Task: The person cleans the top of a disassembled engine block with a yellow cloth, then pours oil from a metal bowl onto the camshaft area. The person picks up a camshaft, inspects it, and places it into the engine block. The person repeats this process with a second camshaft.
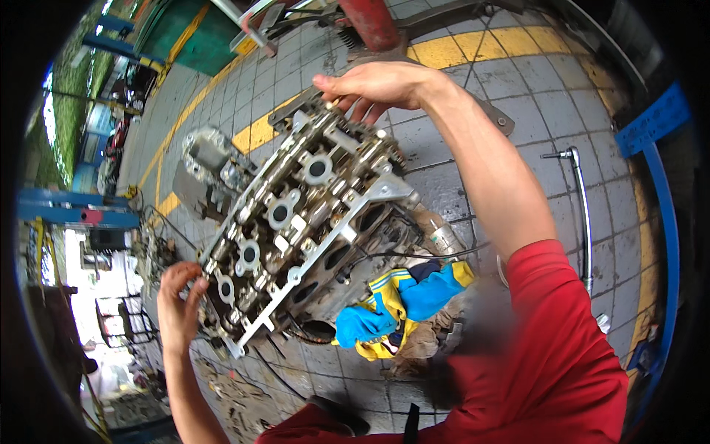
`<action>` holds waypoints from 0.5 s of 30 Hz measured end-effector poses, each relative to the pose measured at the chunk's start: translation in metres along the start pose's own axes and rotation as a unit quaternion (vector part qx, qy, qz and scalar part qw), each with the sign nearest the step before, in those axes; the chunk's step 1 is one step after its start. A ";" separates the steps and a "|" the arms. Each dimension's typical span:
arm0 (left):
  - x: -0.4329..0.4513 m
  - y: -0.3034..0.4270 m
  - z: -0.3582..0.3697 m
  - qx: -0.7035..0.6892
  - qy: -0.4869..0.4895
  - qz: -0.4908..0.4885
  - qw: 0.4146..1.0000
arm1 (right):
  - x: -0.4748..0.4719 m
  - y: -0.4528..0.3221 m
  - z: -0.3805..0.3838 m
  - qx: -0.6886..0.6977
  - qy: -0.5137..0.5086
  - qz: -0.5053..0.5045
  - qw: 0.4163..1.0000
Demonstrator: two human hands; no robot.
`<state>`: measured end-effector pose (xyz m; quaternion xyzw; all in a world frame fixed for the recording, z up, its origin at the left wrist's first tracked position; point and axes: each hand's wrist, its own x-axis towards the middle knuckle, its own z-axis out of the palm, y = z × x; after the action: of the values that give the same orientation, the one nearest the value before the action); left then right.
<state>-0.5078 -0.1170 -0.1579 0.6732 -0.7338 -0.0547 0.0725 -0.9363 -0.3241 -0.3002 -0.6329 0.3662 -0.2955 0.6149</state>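
An engine cylinder head (310, 216) with exposed camshafts lies diagonally before me on top of the engine. Round spark plug tubes (280, 213) stand in a row along its middle. My left hand (180, 288) is at the near-left end of the head, thumb and index fingertip close together at its edge. Whether something small is between them, I cannot tell. My right hand (380, 89) reaches over the far end, thumb stretched out and fingers spread downward beside the camshaft ends. Its fingertips are partly hidden behind the head.
A blue and yellow cloth (405, 305) lies against the engine's near side. A long-handled ratchet wrench (581, 216) rests on the tiled floor at right. Beyond the engine stand a metal housing (213, 152) and a red post (371, 25). Blue lift parts (660, 133) edge the right side.
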 end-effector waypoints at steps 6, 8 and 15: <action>-0.005 -0.014 -0.001 0.036 -0.009 0.005 0.999 | -0.002 0.009 -0.022 0.060 0.075 -0.065 0.993; -0.004 -0.014 -0.002 0.020 -0.017 -0.010 1.000 | -0.007 0.008 -0.032 0.080 0.086 -0.093 0.989; -0.005 -0.002 -0.001 0.031 -0.036 -0.056 0.997 | -0.001 0.018 -0.054 0.098 0.116 -0.137 0.979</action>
<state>-0.5048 -0.1123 -0.1575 0.7128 -0.6985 -0.0599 0.0222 -0.9832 -0.3537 -0.3139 -0.5747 0.3142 -0.4829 0.5812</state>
